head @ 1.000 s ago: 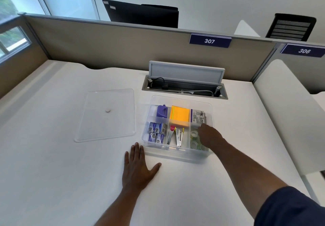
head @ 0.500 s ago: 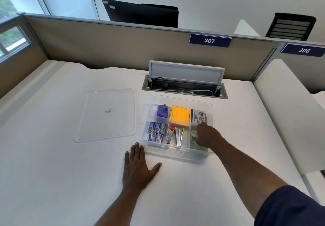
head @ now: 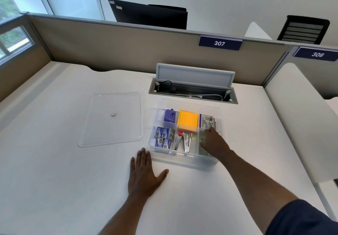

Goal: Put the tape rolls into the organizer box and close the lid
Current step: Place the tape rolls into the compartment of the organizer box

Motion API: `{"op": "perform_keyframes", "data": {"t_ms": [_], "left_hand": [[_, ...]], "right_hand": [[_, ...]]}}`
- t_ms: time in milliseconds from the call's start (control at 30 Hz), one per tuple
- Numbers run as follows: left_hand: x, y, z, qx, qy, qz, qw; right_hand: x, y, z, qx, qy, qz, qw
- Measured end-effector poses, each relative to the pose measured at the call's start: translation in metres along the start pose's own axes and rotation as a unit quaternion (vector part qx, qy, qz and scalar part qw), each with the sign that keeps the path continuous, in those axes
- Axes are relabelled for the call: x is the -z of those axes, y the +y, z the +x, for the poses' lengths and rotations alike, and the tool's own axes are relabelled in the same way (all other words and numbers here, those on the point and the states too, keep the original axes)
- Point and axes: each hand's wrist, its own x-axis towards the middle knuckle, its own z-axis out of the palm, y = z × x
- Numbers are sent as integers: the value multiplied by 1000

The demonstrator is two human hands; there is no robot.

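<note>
The clear organizer box stands open on the white desk, split into several compartments. My right hand reaches into its front-right compartment and lies over the clear tape rolls. Only slivers of the rolls show beside my fingers, and whether I grip one is hidden. My left hand rests flat on the desk, fingers spread, just off the box's front-left corner. The clear lid lies flat on the desk to the left of the box, apart from it.
Other compartments hold an orange notepad, a purple item, small staple boxes and metal tools. Behind the box a cable tray sits with its flap raised. A white side panel bounds the desk on the right.
My right hand has shifted slightly left and down inside the front-right compartment, now covering the tape rolls that showed a second ago. My left hand and the lid have not moved.
</note>
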Motion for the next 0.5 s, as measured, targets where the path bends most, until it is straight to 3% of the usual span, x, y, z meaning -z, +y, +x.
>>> {"op": "perform_keyframes", "data": {"t_ms": [500], "left_hand": [[-1,0,0,-2,-1,9,1000]], "right_hand": [[0,-5,-3,-92,18,83,992]]}}
